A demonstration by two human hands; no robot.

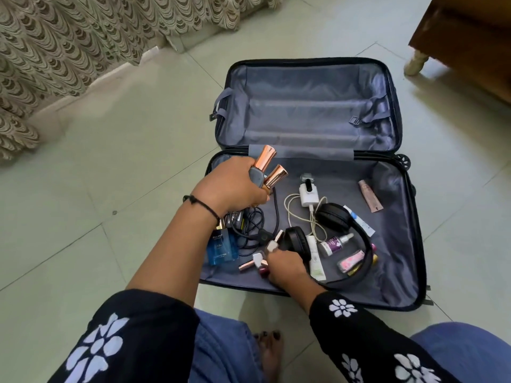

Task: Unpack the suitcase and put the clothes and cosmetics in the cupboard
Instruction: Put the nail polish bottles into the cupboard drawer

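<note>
**Q:** Which step of the task is shown?

**A:** The gathering of cosmetics is shown. The suitcase point(388, 275) lies opened flat on the tiled floor. Its far half is seen with only its lining and straps, and no clothes are seen in either half. The loose items are all in the near half.

**Q:** How are the hands engaged?

**A:** Two copper-capped bottles point(266, 168) are gripped in the left hand point(232, 187), which is held above the far-left corner of the near half with its fingers curled closed round them. Small bottles point(261, 259) at the near-left edge are covered by the right hand point(286, 265). Its fingers are curled round them, and pale caps are seen projecting on the hand's far side.

**Q:** What remains to be collected?

**A:** A blue perfume bottle point(221, 248) is left beside black cables point(249, 225). A spray bottle point(333, 243) and several tubes are grouped round the headphones point(331, 230), and a pink tube point(370, 196) lies at the far right. The white charger point(309, 197) is judged to be no part of the task.

**Q:** What is called for next?

**A:** The small bottles are probably to be lifted clear without the headphones just beside them being dragged along. Both handfuls are then to be carried to the cupboard, which cannot be identified in this view.
</note>
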